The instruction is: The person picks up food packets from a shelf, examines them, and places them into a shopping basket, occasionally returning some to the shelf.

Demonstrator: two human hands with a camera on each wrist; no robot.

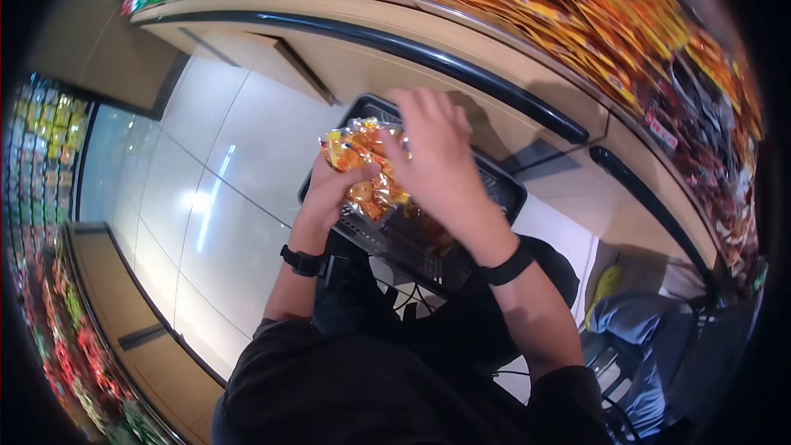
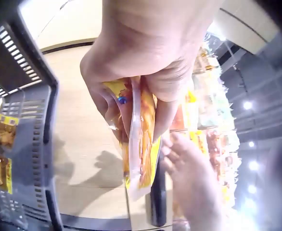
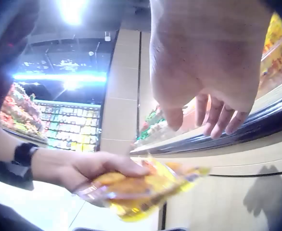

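Shiny yellow-and-orange snack packets (image 1: pixel 372 185) are gripped by my left hand (image 1: pixel 327 191), its thumb across their front in the head view. Seen edge-on in the left wrist view, the packets (image 2: pixel 142 139) hang below the fingers and thumb. My right hand (image 1: pixel 437 144) hovers right beside them, overlapping them in the head view. In the right wrist view, that right hand (image 3: pixel 206 72) has loosely bent, spread fingers with nothing between them, above the packets (image 3: pixel 146 187). Under both hands is a black plastic basket (image 1: pixel 512 191); in the left wrist view small yellow-edged packets (image 2: pixel 5 132) lie inside it.
A wooden display counter with a black rail (image 1: pixel 412 49) runs along the front, heaped with orange packets (image 1: pixel 568 16). Someone's jeans-clad leg (image 1: pixel 647 321) is at the right. White floor tiles (image 1: pixel 222 173) and a further stocked shelf (image 1: pixel 49 140) lie to the left.
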